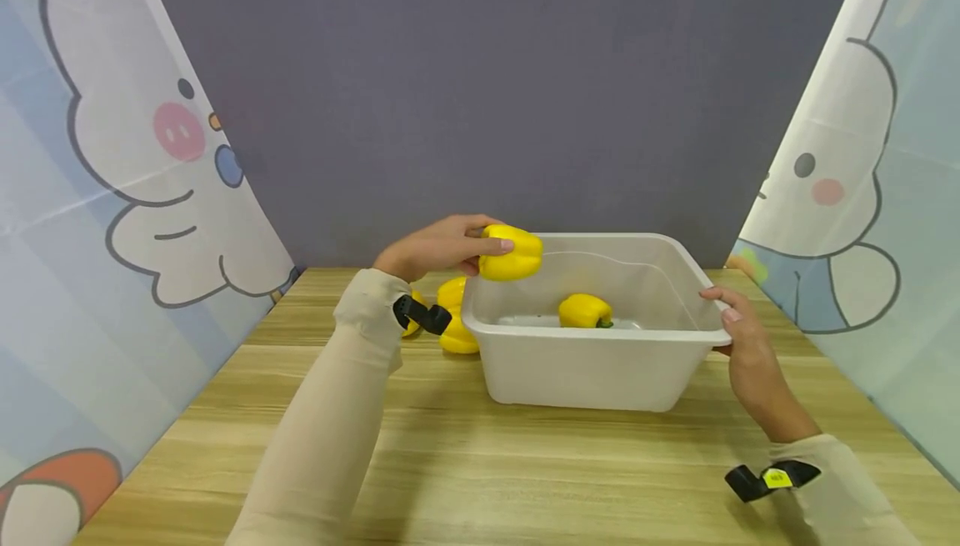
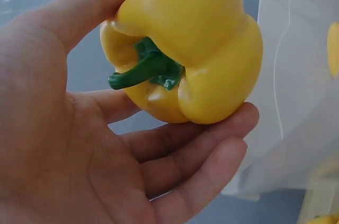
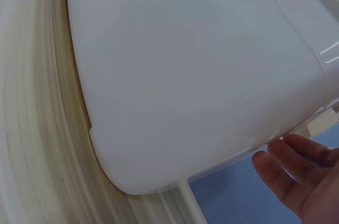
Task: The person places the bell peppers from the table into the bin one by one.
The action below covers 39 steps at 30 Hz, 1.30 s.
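Note:
My left hand (image 1: 442, 247) holds a yellow bell pepper (image 1: 517, 254) just above the left rim of a white plastic tub (image 1: 577, 371). In the left wrist view, the thumb and fingers lie around the bell pepper (image 2: 212, 49), whose green stem faces the palm. At the tub's right end, my right hand (image 1: 750, 363) grips the rim, thumb on top and fingers below. The right wrist view has the right hand's fingers (image 3: 288, 163) beside the tub's wall (image 3: 185, 86). Another yellow bell pepper (image 1: 583, 311) lies inside the tub on its floor.
More yellow bell peppers (image 1: 459, 338) lie on the wooden table (image 1: 465, 463) left of the tub, partly hidden by the left wrist and its camera. A dark grey panel (image 1: 495, 96) stands behind, with cartoon-printed sheets (image 1: 97, 237) at both sides.

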Motion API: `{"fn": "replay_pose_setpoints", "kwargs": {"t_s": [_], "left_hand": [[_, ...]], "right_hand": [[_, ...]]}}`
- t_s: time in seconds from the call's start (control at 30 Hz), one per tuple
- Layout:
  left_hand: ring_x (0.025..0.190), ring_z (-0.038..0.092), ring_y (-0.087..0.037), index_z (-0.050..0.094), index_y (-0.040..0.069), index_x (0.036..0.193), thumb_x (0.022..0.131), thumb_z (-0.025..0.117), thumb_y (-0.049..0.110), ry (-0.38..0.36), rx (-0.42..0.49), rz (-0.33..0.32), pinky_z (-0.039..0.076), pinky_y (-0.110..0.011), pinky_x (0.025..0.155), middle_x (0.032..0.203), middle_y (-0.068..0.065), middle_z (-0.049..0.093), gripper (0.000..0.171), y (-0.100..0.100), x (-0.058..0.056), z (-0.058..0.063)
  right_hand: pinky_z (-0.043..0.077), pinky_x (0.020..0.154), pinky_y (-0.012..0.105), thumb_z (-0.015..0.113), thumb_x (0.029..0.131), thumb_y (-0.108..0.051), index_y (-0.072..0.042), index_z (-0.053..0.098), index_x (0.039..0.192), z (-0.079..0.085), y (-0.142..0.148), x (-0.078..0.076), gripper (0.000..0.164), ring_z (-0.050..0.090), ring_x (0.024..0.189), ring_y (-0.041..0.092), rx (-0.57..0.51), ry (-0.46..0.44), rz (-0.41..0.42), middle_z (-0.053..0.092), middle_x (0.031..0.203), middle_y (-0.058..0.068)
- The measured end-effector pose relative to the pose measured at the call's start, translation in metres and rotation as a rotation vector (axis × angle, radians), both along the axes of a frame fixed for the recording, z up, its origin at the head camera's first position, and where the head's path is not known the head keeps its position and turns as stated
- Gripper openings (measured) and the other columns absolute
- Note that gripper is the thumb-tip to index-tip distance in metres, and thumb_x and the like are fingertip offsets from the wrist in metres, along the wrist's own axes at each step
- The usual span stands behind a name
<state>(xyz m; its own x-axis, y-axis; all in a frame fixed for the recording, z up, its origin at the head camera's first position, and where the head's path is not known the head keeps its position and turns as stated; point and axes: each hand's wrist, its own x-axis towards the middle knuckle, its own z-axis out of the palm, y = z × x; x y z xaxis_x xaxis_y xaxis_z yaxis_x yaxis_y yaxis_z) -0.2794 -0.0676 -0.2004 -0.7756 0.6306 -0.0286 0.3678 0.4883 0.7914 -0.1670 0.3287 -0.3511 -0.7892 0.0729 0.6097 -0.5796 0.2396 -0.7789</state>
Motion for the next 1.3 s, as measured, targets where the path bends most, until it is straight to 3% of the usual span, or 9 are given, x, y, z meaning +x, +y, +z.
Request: {"fn": "replay_pose_setpoints", "kwargs": {"t_s": [0.1, 0.27, 0.47, 0.73, 0.97, 1.3], "left_hand": [[0.097, 0.060, -0.024, 0.050, 0.022, 0.144, 0.090, 0.067, 0.058, 0.005, 0.002, -0.013, 0.052, -0.036, 0.092, 0.117, -0.005, 0.063, 0.067, 0.004, -0.003, -0.001], [0.078, 0.051, -0.023, 0.053, 0.022, 0.138, 0.091, 0.068, 0.055, -0.002, -0.010, -0.037, 0.047, -0.039, 0.084, 0.102, -0.007, 0.061, 0.059, 0.008, -0.008, 0.002], [0.066, 0.044, -0.020, 0.053, 0.024, 0.137, 0.091, 0.069, 0.054, -0.012, -0.059, -0.019, 0.043, -0.040, 0.085, 0.087, -0.007, 0.053, 0.058, 0.008, -0.008, 0.009], [0.070, 0.045, -0.024, 0.054, 0.020, 0.134, 0.090, 0.071, 0.051, 0.012, -0.074, -0.015, 0.044, -0.041, 0.083, 0.087, -0.006, 0.054, 0.056, 0.023, -0.010, 0.019], [0.071, 0.048, -0.021, 0.056, 0.019, 0.131, 0.089, 0.072, 0.052, 0.028, -0.138, -0.003, 0.048, -0.041, 0.084, 0.090, -0.006, 0.055, 0.056, 0.032, -0.012, 0.020], [0.093, 0.060, -0.025, 0.050, 0.020, 0.142, 0.089, 0.070, 0.055, 0.064, -0.260, -0.017, 0.051, -0.042, 0.092, 0.115, -0.004, 0.060, 0.067, 0.044, -0.017, 0.022]], "right_hand": [[0.047, 0.071, 0.019, 0.028, 0.108, -0.023, -0.011, 0.052, 0.135, 0.000, 0.000, 0.000, 0.038, 0.053, 0.096, 0.013, 0.008, -0.002, -0.012, 0.047, 0.129, 0.003], [0.048, 0.071, 0.019, 0.029, 0.107, -0.022, -0.016, 0.055, 0.132, 0.000, -0.004, -0.001, 0.036, 0.053, 0.095, 0.013, -0.023, -0.001, -0.002, 0.047, 0.129, 0.002], [0.048, 0.070, 0.019, 0.029, 0.108, -0.022, -0.015, 0.055, 0.132, -0.001, -0.007, -0.003, 0.036, 0.053, 0.095, 0.014, -0.023, 0.005, 0.014, 0.048, 0.127, 0.002], [0.048, 0.069, 0.018, 0.029, 0.108, -0.020, -0.017, 0.056, 0.130, -0.002, 0.000, -0.003, 0.035, 0.055, 0.093, 0.012, -0.047, 0.019, 0.022, 0.051, 0.123, 0.002], [0.048, 0.071, 0.019, 0.026, 0.109, -0.022, -0.009, 0.052, 0.133, -0.003, 0.001, -0.001, 0.038, 0.053, 0.095, 0.013, 0.040, 0.004, -0.033, 0.049, 0.126, 0.000], [0.048, 0.072, 0.019, 0.025, 0.108, -0.022, -0.006, 0.050, 0.134, -0.001, -0.001, 0.000, 0.039, 0.053, 0.096, 0.014, 0.047, 0.010, -0.023, 0.048, 0.127, 0.003]]}}
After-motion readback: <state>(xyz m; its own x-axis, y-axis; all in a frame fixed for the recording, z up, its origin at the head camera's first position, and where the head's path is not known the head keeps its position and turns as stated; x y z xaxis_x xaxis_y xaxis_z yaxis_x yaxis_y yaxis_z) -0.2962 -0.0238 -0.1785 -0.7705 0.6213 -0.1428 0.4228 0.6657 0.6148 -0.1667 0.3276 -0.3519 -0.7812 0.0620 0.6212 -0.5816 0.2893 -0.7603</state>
